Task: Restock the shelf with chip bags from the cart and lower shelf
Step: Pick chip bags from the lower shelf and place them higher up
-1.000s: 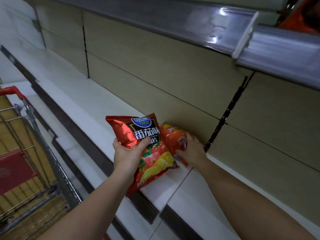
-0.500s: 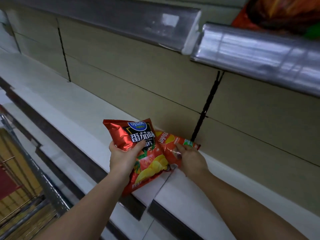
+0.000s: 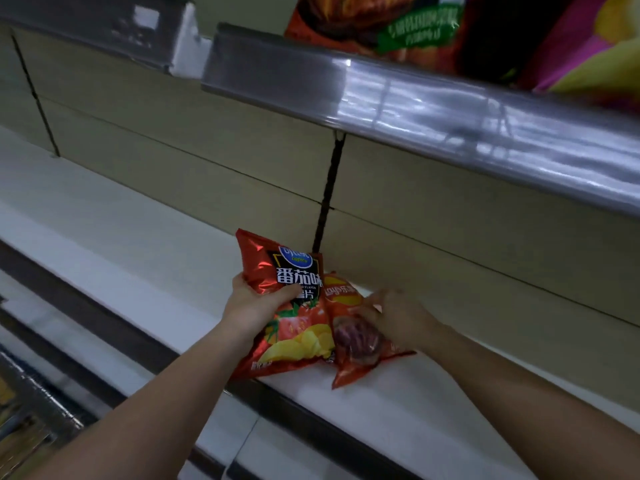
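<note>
Shelf [image 3: 145,237], white, mostly bare; two chip bags at its front edge, about 6 o'clock in the view.

Tomato chip bag [image 3: 291,306]: red foil, tilted, lower end overhanging the shelf lip. Left hand [image 3: 254,304] grips its left side, thumb curled over the front.

Orange chip bag [image 3: 353,327]: smaller, lying on the shelf at 3 o'clock of the tomato bag, touching it. Right hand [image 3: 398,317] rests on its right side; blurred, so clasped or merely pressing cannot be told.

Upper shelf, 1 o'clock: stocked bags [image 3: 485,32].

Risk, judged: released now, the overhanging tomato bag may slide off the lip; slick foil could also skid against its neighbour.
</note>
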Motion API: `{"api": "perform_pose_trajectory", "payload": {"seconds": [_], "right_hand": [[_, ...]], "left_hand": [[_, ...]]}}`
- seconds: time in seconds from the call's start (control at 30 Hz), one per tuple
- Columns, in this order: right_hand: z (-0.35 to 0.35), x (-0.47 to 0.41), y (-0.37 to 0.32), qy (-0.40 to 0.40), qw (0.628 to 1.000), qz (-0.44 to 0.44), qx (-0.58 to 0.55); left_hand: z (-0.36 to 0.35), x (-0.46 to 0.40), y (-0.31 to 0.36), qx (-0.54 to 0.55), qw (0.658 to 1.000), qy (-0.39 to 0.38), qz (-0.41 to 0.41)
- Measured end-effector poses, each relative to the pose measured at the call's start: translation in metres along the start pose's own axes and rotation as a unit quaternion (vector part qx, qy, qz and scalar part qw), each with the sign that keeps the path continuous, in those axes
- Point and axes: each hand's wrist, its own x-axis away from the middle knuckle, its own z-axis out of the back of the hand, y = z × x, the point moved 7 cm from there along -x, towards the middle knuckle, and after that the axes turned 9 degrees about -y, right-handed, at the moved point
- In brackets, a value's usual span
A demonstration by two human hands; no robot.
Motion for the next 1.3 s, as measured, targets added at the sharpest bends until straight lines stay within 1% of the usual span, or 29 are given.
{"api": "perform_pose_trajectory", "payload": {"seconds": [0.03,0.1,0.17,0.27,0.37,0.43,0.5,0.6,0.7,0.8,0.83,0.9,1.0,1.1,1.17,1.3], "right_hand": [[0.0,-0.005,0.011,0.007,0.998,-0.024,-0.063],[-0.006,-0.014,0.026,-0.002,0.979,-0.061,-0.196],[-0.013,-0.019,0.029,-0.014,0.961,-0.079,-0.265],[-0.022,-0.026,0.024,-0.018,0.945,-0.107,-0.308],[-0.019,-0.029,0.024,0.017,0.944,-0.13,-0.304],[-0.019,-0.028,0.025,0.027,0.933,-0.149,-0.327],[-0.024,-0.024,0.026,-0.005,0.908,-0.178,-0.38],[-0.039,-0.019,0.023,-0.091,0.866,-0.205,-0.448],[-0.049,-0.016,0.025,-0.105,0.843,-0.219,-0.481],[-0.061,-0.011,0.026,-0.114,0.803,-0.223,-0.541],[-0.062,-0.008,0.027,-0.107,0.796,-0.225,-0.552],[-0.062,0.0,0.032,-0.056,0.792,-0.238,-0.559],[-0.054,0.017,0.043,0.064,0.791,-0.257,-0.552],[-0.034,0.049,0.051,0.171,0.811,-0.26,-0.496],[-0.016,0.079,0.057,0.235,0.816,-0.262,-0.459],[-0.001,0.147,0.082,0.325,0.783,-0.276,-0.453]], "left_hand": [[-0.003,0.0,0.001,-0.01,1.0,0.002,-0.002],[-0.006,0.001,0.003,-0.029,1.0,0.005,-0.001],[-0.006,0.0,0.003,-0.04,0.999,0.005,0.002],[-0.003,-0.002,0.001,-0.062,0.998,0.0,0.005],[-0.001,-0.006,0.002,-0.104,0.995,-0.007,0.001],[-0.001,-0.009,0.004,-0.122,0.992,-0.015,-0.001],[-0.002,-0.013,0.004,-0.13,0.991,-0.024,-0.004],[-0.005,-0.022,0.004,-0.15,0.988,-0.038,-0.015],[-0.01,-0.029,0.005,-0.172,0.983,-0.052,-0.026],[-0.014,-0.033,0.007,-0.194,0.979,-0.061,-0.031],[-0.016,-0.034,0.008,-0.2,0.977,-0.064,-0.034],[-0.022,-0.032,0.012,-0.212,0.974,-0.071,-0.046],[-0.035,-0.02,0.02,-0.232,0.967,-0.071,-0.076],[-0.057,0.002,0.032,-0.246,0.96,-0.06,-0.116],[-0.076,0.017,0.039,-0.238,0.959,-0.055,-0.142],[-0.124,0.059,0.05,-0.237,0.95,-0.07,-0.189]]}}
